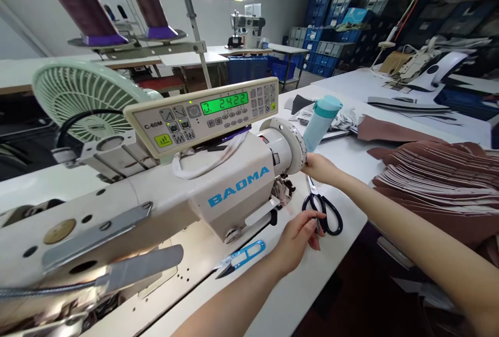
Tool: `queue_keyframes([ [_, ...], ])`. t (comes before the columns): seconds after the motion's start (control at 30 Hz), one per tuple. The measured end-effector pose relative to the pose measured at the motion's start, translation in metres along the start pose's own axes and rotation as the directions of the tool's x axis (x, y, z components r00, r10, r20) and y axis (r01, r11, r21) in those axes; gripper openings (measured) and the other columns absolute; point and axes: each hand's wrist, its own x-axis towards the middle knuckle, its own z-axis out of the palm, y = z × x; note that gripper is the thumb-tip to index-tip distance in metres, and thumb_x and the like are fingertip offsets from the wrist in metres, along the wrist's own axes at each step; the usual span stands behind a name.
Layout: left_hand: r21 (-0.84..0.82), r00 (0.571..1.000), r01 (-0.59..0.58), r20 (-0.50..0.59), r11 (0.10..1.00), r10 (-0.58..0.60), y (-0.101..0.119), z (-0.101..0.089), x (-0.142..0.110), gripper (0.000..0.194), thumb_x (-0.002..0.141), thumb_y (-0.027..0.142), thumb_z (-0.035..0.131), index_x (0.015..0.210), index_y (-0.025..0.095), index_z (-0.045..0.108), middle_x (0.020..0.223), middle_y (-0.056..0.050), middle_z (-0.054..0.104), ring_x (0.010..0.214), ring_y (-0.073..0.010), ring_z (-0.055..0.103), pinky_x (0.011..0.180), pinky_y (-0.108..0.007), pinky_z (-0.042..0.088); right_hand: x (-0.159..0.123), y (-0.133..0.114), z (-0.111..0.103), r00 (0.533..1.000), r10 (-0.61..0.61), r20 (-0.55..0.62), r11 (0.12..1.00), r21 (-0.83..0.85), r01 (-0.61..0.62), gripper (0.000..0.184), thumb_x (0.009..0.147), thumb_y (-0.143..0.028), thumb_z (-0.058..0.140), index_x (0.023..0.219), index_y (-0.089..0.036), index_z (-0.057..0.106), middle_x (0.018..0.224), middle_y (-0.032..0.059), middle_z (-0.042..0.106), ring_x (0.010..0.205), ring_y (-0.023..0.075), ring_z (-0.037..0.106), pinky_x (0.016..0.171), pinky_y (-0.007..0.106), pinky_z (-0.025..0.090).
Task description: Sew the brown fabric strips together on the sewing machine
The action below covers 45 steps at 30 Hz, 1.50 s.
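Observation:
A white sewing machine head (234, 186) lettered BAOMA stretches across the view. My left hand (297, 238) is closed over the tabletop, thumb and fingers pinched together; whatever lies between them is too small or hidden to name. Black-handled scissors (331, 217) lie just beyond it, their blades pointing away. My right hand (322, 169) reaches to the far end of the machine, beside the white handwheel (298, 144); its fingers disappear behind the wheel. Blue thread snips (247, 255) rest on the table left of my left hand.
A teal bottle (322, 121) stands behind the handwheel. Stacked brown leather pieces (432, 181) lie on the right. The control panel (210, 116) sits atop the machine, with a green fan (89, 98) and thread cones (80, 1) behind it. Another machine (424, 66) stands at far right.

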Motion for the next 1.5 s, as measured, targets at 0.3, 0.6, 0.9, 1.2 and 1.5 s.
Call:
queue_keyframes([
  [0.3, -0.009, 1.0, -0.009, 0.0, 1.0, 0.009, 0.001, 0.001, 0.0, 0.055, 0.084, 0.058, 0.047, 0.11, 0.011, 0.056, 0.076, -0.002, 0.054, 0.056, -0.0088, 0.048, 0.059, -0.024, 0.041, 0.003, -0.002, 0.005, 0.998, 0.059, 0.012, 0.996, -0.064, -0.058, 0.018, 0.081, -0.029, 0.055, 0.085, -0.022, 0.071, 0.085, 0.0047, 0.072, 0.077, 0.0235, 0.062, 0.065, 0.03, 0.046],
  [0.6, 0.003, 1.0, -0.008, -0.006, 1.0, 0.008, 0.004, 0.001, -0.001, 0.053, 0.084, 0.057, 0.047, 0.109, 0.011, 0.056, 0.076, -0.002, 0.054, 0.057, -0.0088, 0.048, 0.059, -0.024, 0.041, 0.002, -0.008, 0.006, 0.994, 0.107, -0.004, 0.987, -0.123, -0.107, 0.017, 0.081, -0.023, 0.054, 0.086, -0.023, 0.07, 0.089, 0.0053, 0.072, 0.081, 0.0252, 0.064, 0.063, 0.029, 0.045],
  [0.9, 0.02, 1.0, -0.003, 0.001, 1.0, 0.003, 0.002, 0.001, 0.0, 0.054, 0.084, 0.056, 0.046, 0.111, 0.01, 0.055, 0.076, -0.003, 0.054, 0.055, -0.0089, 0.048, 0.058, -0.024, 0.04, 0.013, -0.01, 0.006, 0.993, 0.122, 0.004, 0.988, -0.095, -0.121, 0.014, 0.079, -0.02, 0.057, 0.082, -0.021, 0.071, 0.086, 0.0076, 0.071, 0.083, 0.0272, 0.063, 0.071, 0.032, 0.047],
  [1.2, 0.046, 1.0, -0.009, 0.004, 0.999, 0.009, 0.003, 0.001, -0.001, 0.052, 0.084, 0.054, 0.046, 0.111, 0.011, 0.056, 0.076, -0.002, 0.055, 0.056, -0.0088, 0.048, 0.059, -0.024, 0.041, -0.002, -0.008, 0.007, 0.996, 0.056, 0.066, 0.998, -0.038, -0.054, 0.013, 0.078, -0.026, 0.057, 0.073, -0.023, 0.07, 0.072, 0.0011, 0.07, 0.068, 0.0199, 0.062, 0.061, 0.027, 0.047],
  [1.5, 0.038, 1.0, 0.008, 0.002, 0.999, -0.008, 0.002, 0.001, -0.001, 0.052, 0.084, 0.055, 0.047, 0.11, 0.011, 0.056, 0.076, -0.002, 0.054, 0.056, -0.0092, 0.048, 0.059, -0.025, 0.04, -0.004, -0.005, 0.007, 0.998, 0.036, 0.054, 0.998, -0.05, -0.033, 0.015, 0.079, -0.027, 0.056, 0.077, -0.025, 0.07, 0.077, 0.0012, 0.072, 0.071, 0.0206, 0.063, 0.063, 0.028, 0.047],
])
